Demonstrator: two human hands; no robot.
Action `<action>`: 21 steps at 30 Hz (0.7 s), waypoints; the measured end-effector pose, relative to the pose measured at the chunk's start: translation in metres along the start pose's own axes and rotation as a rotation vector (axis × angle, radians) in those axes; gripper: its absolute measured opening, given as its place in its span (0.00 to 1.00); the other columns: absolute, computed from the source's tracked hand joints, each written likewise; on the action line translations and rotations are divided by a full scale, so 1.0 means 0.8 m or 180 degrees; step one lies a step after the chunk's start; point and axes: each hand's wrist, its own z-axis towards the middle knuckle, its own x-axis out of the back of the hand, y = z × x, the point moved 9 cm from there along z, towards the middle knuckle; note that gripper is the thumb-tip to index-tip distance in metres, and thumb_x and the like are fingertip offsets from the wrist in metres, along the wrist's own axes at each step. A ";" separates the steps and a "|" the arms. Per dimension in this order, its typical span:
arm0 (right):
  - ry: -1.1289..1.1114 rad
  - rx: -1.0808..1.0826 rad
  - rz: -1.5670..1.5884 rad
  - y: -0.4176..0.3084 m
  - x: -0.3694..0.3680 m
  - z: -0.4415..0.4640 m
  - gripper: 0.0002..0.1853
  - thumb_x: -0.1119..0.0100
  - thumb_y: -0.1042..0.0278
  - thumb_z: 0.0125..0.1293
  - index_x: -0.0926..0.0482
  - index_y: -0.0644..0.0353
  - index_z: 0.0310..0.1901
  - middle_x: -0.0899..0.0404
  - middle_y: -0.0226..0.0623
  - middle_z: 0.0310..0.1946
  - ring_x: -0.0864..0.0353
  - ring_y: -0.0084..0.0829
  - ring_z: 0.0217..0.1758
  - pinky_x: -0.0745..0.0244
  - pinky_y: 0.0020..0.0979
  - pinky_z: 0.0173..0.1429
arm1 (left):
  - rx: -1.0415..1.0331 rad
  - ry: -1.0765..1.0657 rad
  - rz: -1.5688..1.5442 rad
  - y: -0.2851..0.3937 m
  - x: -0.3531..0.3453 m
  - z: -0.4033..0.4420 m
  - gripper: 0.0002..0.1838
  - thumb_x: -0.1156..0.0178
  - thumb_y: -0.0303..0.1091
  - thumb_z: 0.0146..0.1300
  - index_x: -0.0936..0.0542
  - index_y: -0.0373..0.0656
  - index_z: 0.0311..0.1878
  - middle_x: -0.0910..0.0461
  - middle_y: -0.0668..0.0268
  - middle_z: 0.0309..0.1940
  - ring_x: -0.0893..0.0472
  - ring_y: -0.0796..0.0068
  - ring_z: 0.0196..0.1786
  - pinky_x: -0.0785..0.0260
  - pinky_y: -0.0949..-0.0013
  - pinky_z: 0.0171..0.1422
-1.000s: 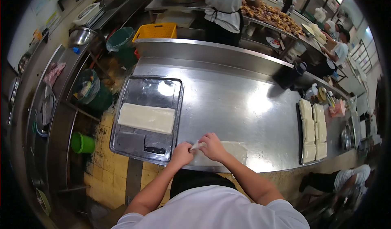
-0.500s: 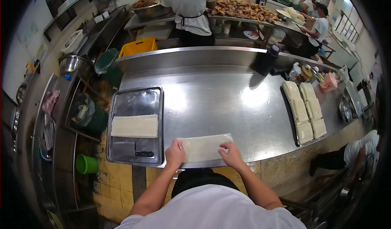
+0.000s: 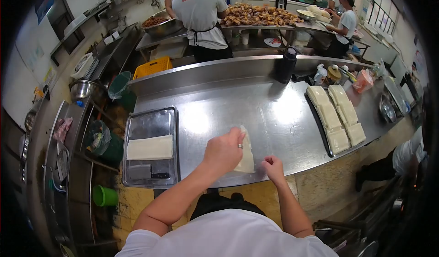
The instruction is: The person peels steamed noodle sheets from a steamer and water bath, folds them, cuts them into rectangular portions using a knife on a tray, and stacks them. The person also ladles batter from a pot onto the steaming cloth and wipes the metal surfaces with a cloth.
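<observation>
A pale sheet that looks like dough [image 3: 247,157] stands partly folded near the front edge of the steel table. My left hand [image 3: 223,151], with a ring on one finger, is closed on its upper part and hides much of it. My right hand [image 3: 273,167] has its fingers curled together just right of the sheet's lower corner; I cannot make out whether it pinches anything. To the left, a metal tray [image 3: 151,115] holds a flat pale dough slab [image 3: 150,147] and a cleaver [image 3: 139,171] with a dark handle.
At the right, a dark tray [image 3: 320,122] carries two rows of pale folded slabs [image 3: 334,122]. A dark bottle [image 3: 286,66] stands by the table's raised back ledge. Beyond it, a person in a white shirt [image 3: 201,10] works at another table with heaped brown food [image 3: 260,15].
My left hand has swung rightward across the sheet, which lay flat before and is now lifted and folded over. My right hand has shifted slightly right and its fingers have closed.
</observation>
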 end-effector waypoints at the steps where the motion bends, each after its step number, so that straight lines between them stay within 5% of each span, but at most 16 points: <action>1: -0.0042 -0.0083 0.0042 0.008 -0.003 0.003 0.17 0.33 0.70 0.64 0.16 0.71 0.52 0.12 0.42 0.40 0.14 0.30 0.43 0.19 0.31 0.49 | -0.0076 -0.0026 -0.0059 0.011 0.002 0.007 0.08 0.39 0.35 0.74 0.24 0.41 0.39 0.20 0.50 0.19 0.18 0.40 0.25 0.27 0.44 0.31; 3: -0.0130 -0.0251 0.0117 0.022 -0.012 0.008 0.19 0.33 0.72 0.64 0.18 0.70 0.57 0.12 0.42 0.43 0.14 0.29 0.45 0.20 0.30 0.50 | -0.0193 -0.0051 -0.0114 0.024 0.015 0.018 0.08 0.39 0.35 0.74 0.24 0.41 0.39 0.20 0.50 0.19 0.18 0.40 0.25 0.27 0.44 0.32; 7: -0.1112 -0.0717 0.2429 0.022 -0.081 0.011 0.24 0.35 0.75 0.66 0.23 0.65 0.64 0.16 0.42 0.55 0.16 0.33 0.55 0.23 0.36 0.61 | -0.0271 -0.0014 -0.0116 0.024 0.060 0.031 0.09 0.40 0.35 0.74 0.23 0.41 0.40 0.19 0.49 0.21 0.18 0.40 0.27 0.26 0.44 0.33; 12: -0.2479 -0.0972 0.3982 -0.021 -0.207 -0.009 0.24 0.33 0.72 0.69 0.23 0.62 0.65 0.17 0.40 0.61 0.19 0.37 0.65 0.28 0.45 0.73 | 0.0209 0.0095 -0.0078 -0.070 0.142 0.024 0.09 0.41 0.36 0.74 0.20 0.39 0.41 0.19 0.45 0.25 0.17 0.38 0.32 0.27 0.44 0.37; 15: -0.2195 -0.0980 0.4107 -0.106 -0.265 -0.037 0.23 0.34 0.69 0.71 0.23 0.64 0.65 0.17 0.40 0.61 0.19 0.39 0.66 0.26 0.45 0.72 | 0.0720 0.0133 0.0051 -0.178 0.198 -0.002 0.10 0.41 0.36 0.74 0.18 0.38 0.42 0.19 0.43 0.29 0.17 0.36 0.36 0.28 0.44 0.41; 21: -0.1962 -0.1152 0.2601 -0.150 -0.403 -0.053 0.17 0.37 0.70 0.74 0.19 0.68 0.59 0.14 0.41 0.54 0.13 0.34 0.53 0.17 0.38 0.59 | 0.1860 0.0300 0.0180 -0.479 0.265 -0.145 0.12 0.42 0.38 0.75 0.20 0.38 0.43 0.17 0.42 0.32 0.18 0.34 0.40 0.29 0.39 0.45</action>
